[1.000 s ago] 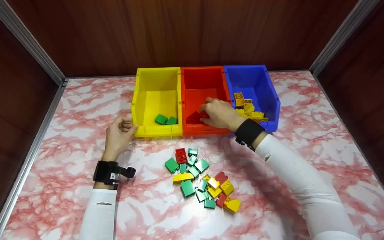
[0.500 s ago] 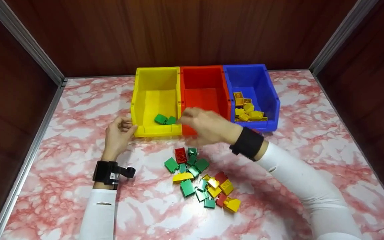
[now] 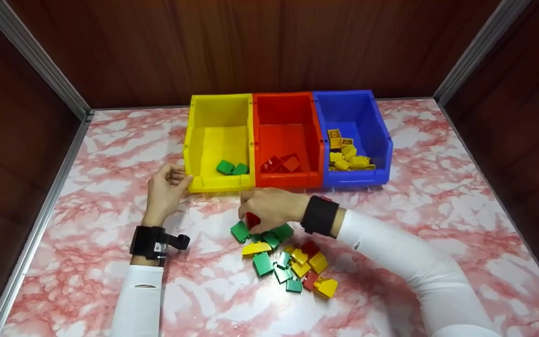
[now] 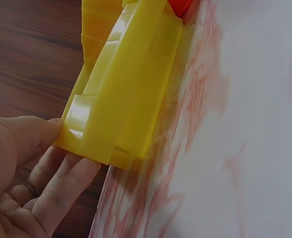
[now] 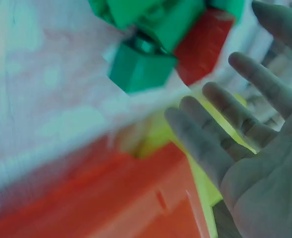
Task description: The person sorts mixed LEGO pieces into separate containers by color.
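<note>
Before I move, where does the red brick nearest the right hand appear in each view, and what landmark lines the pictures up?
Head: the red brick lies below and slightly left of centre, partly hidden by the right hand.
Left wrist: not in this picture.
Right wrist: upper part, right of centre, blurred, beside green bricks.
Shared landmark: the yellow bin, large at upper centre in left wrist, a strip behind the fingers in right wrist.
</note>
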Tool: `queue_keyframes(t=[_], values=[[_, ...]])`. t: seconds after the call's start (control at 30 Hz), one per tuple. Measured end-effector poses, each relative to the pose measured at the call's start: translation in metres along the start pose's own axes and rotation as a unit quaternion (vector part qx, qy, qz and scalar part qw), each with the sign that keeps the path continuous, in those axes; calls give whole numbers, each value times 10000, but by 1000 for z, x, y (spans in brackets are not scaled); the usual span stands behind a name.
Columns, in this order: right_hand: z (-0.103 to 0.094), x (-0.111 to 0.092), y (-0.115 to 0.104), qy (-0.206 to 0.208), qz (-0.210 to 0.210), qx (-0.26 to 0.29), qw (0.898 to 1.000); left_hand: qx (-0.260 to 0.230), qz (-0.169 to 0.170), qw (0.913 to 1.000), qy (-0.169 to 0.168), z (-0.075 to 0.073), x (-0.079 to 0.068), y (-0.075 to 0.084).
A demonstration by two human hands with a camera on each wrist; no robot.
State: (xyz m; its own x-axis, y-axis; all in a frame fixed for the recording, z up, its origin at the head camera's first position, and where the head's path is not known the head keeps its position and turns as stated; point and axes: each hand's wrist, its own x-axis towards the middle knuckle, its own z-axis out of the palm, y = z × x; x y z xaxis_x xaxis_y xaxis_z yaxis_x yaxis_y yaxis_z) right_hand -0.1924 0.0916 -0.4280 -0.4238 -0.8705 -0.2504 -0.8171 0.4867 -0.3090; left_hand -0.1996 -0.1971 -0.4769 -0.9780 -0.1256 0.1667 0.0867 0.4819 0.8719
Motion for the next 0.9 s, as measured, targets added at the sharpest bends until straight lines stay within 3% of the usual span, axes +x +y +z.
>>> queue_keyframes(t=[0.17,0.4,0.67,0.9], values=[[5,6,4,86,-30,382,9992,-71,-5,10000,-19,1,0,0],[-3,2,3,338,-66,511,9981,-77,-24,10000,-27,0,0,0],[-28,-10,7,814,-39,437,9957,-9,-9,10000,-65,-1,0,0],[-57,-24,28,1334,229,274,9904,6,40,10000,-28,-1,-1,1]])
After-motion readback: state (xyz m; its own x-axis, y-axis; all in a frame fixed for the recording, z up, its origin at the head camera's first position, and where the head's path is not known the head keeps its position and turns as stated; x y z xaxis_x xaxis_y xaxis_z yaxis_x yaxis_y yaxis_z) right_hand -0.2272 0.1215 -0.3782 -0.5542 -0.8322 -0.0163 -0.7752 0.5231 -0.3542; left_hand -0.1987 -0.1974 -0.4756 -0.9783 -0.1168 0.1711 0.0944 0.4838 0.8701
